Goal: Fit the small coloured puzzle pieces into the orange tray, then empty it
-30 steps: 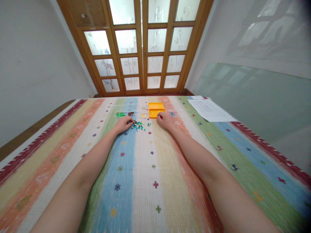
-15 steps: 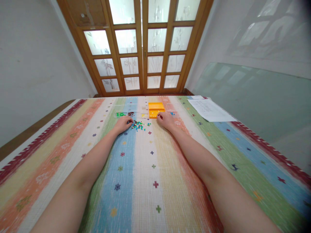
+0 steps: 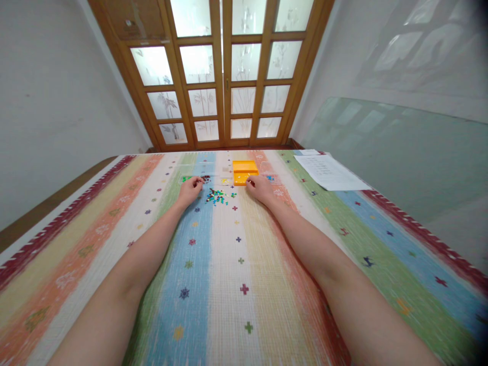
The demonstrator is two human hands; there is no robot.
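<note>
My left hand (image 3: 190, 190) has its fingertips pinched together beside the dark brown pieces (image 3: 206, 179) in a clear tray; whatever is between them is too small to make out. Green pieces (image 3: 186, 179) lie partly behind that hand. To its right is a loose pile of mixed small pieces (image 3: 216, 195) in blue, green, brown and white on the cloth. My right hand (image 3: 261, 188) is closed in a pinch over the front right corner of an open orange box (image 3: 245, 166); its fingertips hide what they may hold. Yellow pieces (image 3: 224, 181) lie left of the box.
Blue pieces (image 3: 270, 178) lie in a clear container just beyond my right hand. A printed paper sheet (image 3: 330, 173) rests at the far right of the striped tablecloth (image 3: 229, 284). Wooden glazed doors (image 3: 224, 86) stand behind the table.
My left hand has moved away from the mixed pile, a little left and farther out, to beside the brown pieces. My right hand has stayed at the orange box.
</note>
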